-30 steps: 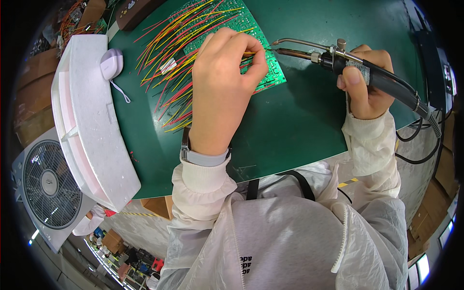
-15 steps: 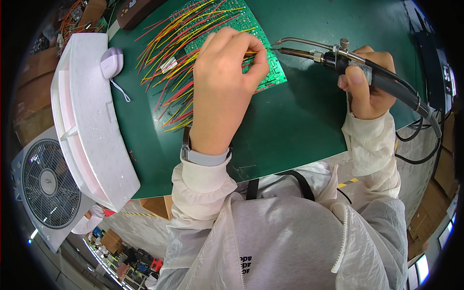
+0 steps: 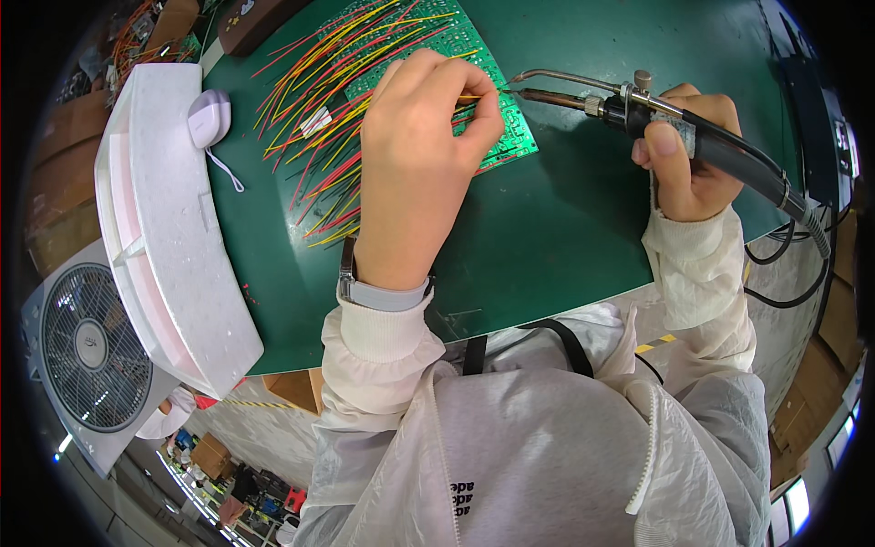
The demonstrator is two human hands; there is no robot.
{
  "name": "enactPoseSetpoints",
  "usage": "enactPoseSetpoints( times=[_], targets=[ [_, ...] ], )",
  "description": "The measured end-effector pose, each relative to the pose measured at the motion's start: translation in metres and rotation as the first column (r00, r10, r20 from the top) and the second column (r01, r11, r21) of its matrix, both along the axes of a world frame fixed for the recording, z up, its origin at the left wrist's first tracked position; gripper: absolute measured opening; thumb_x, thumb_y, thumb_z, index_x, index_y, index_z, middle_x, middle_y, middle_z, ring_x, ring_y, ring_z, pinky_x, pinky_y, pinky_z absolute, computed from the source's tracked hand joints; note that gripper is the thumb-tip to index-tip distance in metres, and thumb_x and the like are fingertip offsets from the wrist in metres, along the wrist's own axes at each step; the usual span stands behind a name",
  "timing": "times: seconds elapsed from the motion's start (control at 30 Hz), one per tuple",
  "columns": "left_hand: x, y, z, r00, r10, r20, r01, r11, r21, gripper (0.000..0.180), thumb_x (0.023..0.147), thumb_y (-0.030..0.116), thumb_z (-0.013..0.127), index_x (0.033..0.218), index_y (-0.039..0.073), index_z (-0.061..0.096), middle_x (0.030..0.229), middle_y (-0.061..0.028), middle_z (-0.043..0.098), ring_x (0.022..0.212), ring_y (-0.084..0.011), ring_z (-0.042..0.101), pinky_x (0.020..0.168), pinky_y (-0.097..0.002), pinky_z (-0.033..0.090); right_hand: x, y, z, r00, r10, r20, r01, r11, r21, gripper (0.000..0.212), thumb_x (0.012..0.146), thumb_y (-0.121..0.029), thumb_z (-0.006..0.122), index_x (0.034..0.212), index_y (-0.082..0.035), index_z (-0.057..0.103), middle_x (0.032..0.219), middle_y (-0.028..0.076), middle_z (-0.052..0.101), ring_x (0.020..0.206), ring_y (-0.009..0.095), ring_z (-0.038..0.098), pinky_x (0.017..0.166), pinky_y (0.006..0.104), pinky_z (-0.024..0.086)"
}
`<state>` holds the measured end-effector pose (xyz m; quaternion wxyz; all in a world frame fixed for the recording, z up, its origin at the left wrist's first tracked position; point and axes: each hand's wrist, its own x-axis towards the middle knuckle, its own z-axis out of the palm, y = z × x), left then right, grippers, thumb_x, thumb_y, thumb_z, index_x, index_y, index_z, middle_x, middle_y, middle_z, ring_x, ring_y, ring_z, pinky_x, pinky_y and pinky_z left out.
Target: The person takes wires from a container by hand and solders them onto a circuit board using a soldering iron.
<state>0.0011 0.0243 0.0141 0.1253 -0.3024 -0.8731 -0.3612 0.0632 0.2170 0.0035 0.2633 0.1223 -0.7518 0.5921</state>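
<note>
Apparently soldering wire to board on surface: pinching wire near board's right edge with left hand, gripping iron right of board with right hand. Next, probably hold wire steady and heat wire end.

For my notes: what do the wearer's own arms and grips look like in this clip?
The left grip and right grip are both bare of gloves. The left sleeve and right sleeve are long, thin and off-white, wrinkled, with gathered cuffs. A watch with a grey band is on the left wrist; none shows on the right.
</note>
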Motion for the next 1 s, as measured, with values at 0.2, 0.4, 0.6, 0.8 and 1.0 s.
enactPoseSetpoints(
  times=[0.2, 0.4, 0.6, 0.8, 1.0],
  targets=[
    [-0.001, 0.001, -0.003, 1.000, -0.010, -0.001, 0.011, 0.999, 0.038, 0.011, 0.062, -0.004, 0.060, 0.069, 0.000, 0.052, 0.067, -0.0076, 0.051, 0.060, -0.0210, 0.050, 0.055, -0.0290, 0.040, 0.000, 0.001, 0.000, 1.000, -0.004, -0.011, 0.004, 1.000, -0.012, 0.018, 0.074, -0.005, 0.061, 0.077, 0.001, 0.045, 0.059, 0.006, 0.051, 0.051, 0.010, 0.043, 0.049, 0.0213, 0.035],
    [0.000, 0.001, -0.004, 1.000, -0.015, -0.003, 0.015, 0.997, 0.082, 0.014, 0.059, -0.006, 0.060, 0.067, 0.001, 0.050, 0.066, -0.0083, 0.048, 0.062, -0.0237, 0.047, 0.054, -0.0326, 0.039, 0.001, 0.001, 0.001, 1.000, -0.010, -0.013, 0.010, 1.000, 0.000, 0.018, 0.074, -0.004, 0.062, 0.077, 0.002, 0.045, 0.058, 0.007, 0.050, 0.051, 0.010, 0.043, 0.048, 0.0217, 0.035],
    [-0.001, -0.003, -0.003, 1.000, 0.008, 0.014, -0.007, 1.000, -0.009, 0.008, 0.065, -0.002, 0.060, 0.071, -0.001, 0.054, 0.069, -0.0073, 0.054, 0.059, -0.0183, 0.052, 0.055, -0.0256, 0.041, -0.002, 0.001, -0.004, 1.000, -0.011, -0.025, 0.012, 0.999, 0.032, 0.019, 0.074, -0.005, 0.062, 0.080, 0.002, 0.046, 0.060, 0.007, 0.052, 0.050, 0.009, 0.043, 0.047, 0.0214, 0.035],
    [0.001, 0.003, 0.001, 0.998, -0.004, 0.058, 0.002, 1.000, 0.030, 0.008, 0.065, -0.001, 0.059, 0.069, -0.001, 0.052, 0.068, -0.0090, 0.051, 0.062, -0.0225, 0.050, 0.056, -0.0304, 0.040, -0.004, 0.007, 0.000, 0.922, -0.386, 0.012, 0.365, 0.862, -0.352, 0.021, 0.078, -0.016, 0.060, 0.084, 0.002, 0.052, 0.057, 0.006, 0.053, 0.044, 0.009, 0.046, 0.041, 0.0196, 0.035],
    [0.005, -0.002, 0.005, 0.997, 0.011, 0.080, -0.009, 1.000, -0.017, 0.012, 0.067, 0.003, 0.060, 0.073, -0.001, 0.051, 0.073, -0.0114, 0.049, 0.070, -0.0280, 0.048, 0.061, -0.0362, 0.039, -0.012, 0.007, -0.004, 0.873, -0.487, -0.016, 0.467, 0.846, -0.257, 0.024, 0.075, -0.019, 0.066, 0.085, 0.001, 0.056, 0.060, 0.001, 0.051, 0.049, 0.006, 0.044, 0.047, 0.0155, 0.033]
  ],
)
